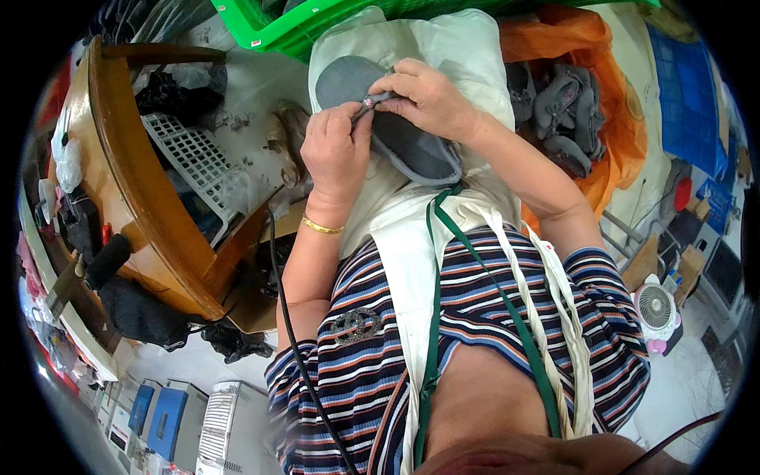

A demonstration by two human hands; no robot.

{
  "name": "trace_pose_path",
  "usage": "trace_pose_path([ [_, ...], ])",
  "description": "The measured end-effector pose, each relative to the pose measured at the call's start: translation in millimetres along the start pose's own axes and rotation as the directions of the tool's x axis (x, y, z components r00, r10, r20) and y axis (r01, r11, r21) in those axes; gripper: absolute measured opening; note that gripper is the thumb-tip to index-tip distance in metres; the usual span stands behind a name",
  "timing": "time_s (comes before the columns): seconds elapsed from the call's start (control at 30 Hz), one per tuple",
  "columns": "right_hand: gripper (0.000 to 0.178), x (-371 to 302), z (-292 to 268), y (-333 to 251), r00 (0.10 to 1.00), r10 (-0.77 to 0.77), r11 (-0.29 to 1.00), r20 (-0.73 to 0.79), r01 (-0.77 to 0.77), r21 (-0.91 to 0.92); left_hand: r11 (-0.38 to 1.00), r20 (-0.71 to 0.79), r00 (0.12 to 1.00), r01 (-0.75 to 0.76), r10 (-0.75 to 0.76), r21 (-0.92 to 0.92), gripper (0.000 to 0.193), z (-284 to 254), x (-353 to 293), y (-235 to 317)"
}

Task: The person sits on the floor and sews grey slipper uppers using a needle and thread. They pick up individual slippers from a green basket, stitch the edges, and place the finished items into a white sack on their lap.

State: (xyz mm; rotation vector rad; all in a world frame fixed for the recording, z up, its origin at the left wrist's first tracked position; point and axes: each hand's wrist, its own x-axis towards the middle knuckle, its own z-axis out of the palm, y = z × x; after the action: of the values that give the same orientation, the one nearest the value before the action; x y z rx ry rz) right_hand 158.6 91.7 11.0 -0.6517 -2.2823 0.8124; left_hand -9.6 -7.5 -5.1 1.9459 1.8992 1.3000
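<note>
A grey cloth shoe (416, 149) lies tilted over my lap, on the white apron (412, 229). Its opening and dark inside face up, and the heel end points toward me. My left hand (336, 149) pinches the shoe's strap from the left, thumb against the forefinger. From the right, my right hand (435, 101) grips the same strap close by. A small pinkish ornament (369, 103) shows on the strap between the fingertips. The fingers cover part of the strap, so how it is fastened cannot be seen.
Beyond my knees stands a green plastic crate (273, 33). An orange bag (629, 131) on the right holds several grey shoes (566, 107). To the left are a curved wooden table (131, 174) and a white plastic basket (190, 162). A black cord (279, 277) passes my left arm.
</note>
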Motion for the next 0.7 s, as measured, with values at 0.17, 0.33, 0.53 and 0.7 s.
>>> trace_pose_path([
  [0.17, 0.02, 3, 0, 1, 0.998, -0.036, 0.999, 0.052, 0.036, -0.015, 0.998, 0.016, 0.999, 0.048, -0.049, 0.037, 0.02, -3, -1, 4],
  [0.33, 0.016, 9, 0, 0, 0.99, -0.011, 0.999, 0.139, 0.015, -0.03, 0.996, 0.058, 0.995, 0.083, -0.085, 0.045, 0.018, -6, -2, 2],
  [0.53, 0.025, 10, 1, 0, 0.94, 0.218, 0.975, 0.262, -0.22, -0.021, 0.892, 0.18, 0.909, 0.408, -0.376, -0.195, 0.018, -12, 7, 5],
  [0.7, 0.031, 5, -8, -16, 0.862, 0.354, 0.934, 0.363, -0.31, -0.175, 0.804, 0.319, 0.811, 0.563, -0.491, -0.193, 0.026, -16, 20, -8],
])
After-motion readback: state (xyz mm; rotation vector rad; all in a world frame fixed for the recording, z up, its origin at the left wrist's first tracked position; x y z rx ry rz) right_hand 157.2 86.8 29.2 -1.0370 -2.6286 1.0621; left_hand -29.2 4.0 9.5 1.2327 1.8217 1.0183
